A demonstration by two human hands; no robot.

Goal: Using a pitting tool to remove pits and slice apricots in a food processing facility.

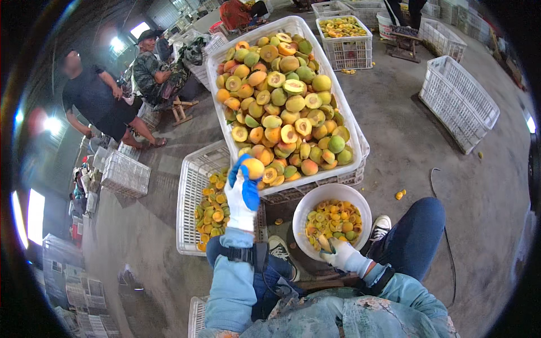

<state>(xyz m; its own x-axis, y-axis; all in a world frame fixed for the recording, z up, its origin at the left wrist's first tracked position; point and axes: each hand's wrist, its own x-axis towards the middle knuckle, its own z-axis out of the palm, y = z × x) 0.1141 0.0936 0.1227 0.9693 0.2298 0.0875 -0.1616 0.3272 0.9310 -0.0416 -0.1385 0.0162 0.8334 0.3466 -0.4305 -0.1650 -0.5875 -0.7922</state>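
My left hand [241,196], in a white glove with a blue coated palm, grips a yellow-orange stone fruit [253,168], apricot or peach. It is at the near left corner of a large white plastic tray [216,72] heaped with whole and cut fruit [279,97]. Over the near rim of a white bucket [299,211], my gloved right hand [344,255] holds a small tan object [324,243]; what it is cannot be made out. Halved fruit [334,219] lies inside the bucket. Left of it, a white slatted crate [186,211] holds more halves [211,211].
A fruit-filled crate [344,53] stands beyond the tray, and another white crate [458,101] sits at right. A cable [448,249] runs along the concrete floor beside my knee. At left, one person [95,97] stands and another [154,72] sits. Fruit scraps [400,194] lie near the bucket.
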